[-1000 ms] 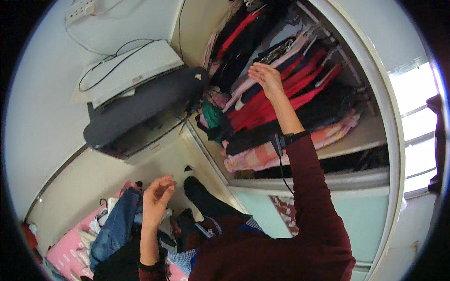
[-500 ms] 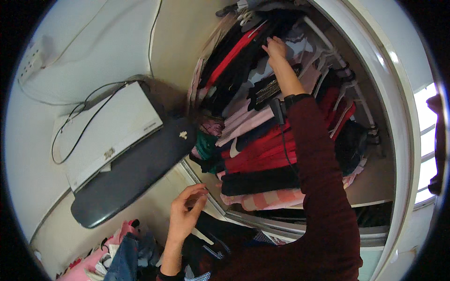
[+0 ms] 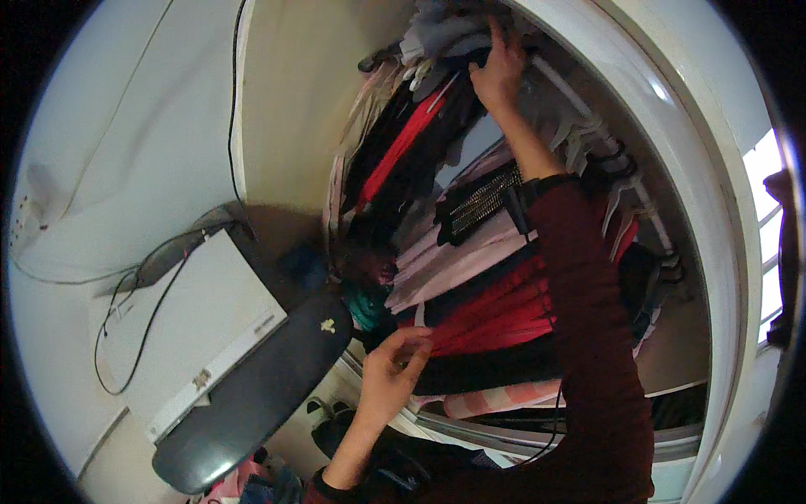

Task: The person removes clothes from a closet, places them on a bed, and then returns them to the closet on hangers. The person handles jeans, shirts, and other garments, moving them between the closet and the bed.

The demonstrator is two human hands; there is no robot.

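My right hand (image 3: 501, 71) reaches up inside an open wardrobe, its fingers stretched apart beside folded grey clothes (image 3: 453, 32) at the top. Below it hang dark clothes with a red garment (image 3: 390, 155) among them. A black garment with shiny studs (image 3: 480, 206) and pale pink clothes (image 3: 457, 260) hang near my right forearm. My left hand (image 3: 395, 374) is loosely curved, thumb apart from the fingers, and holds nothing I can see. It hovers in front of a bright red pleated garment (image 3: 504, 315).
White hangers (image 3: 617, 206) hang on a metal rail (image 3: 567, 88) at the right. A white box-shaped appliance (image 3: 201, 328) with black cables rests on a dark padded seat (image 3: 277, 403) at the left. The wardrobe's white frame (image 3: 672, 92) curves along the right.
My right hand has moved up from the hanging clothes to the folded grey clothes. My left hand has moved right, toward the red garment. The view has shifted somewhat.
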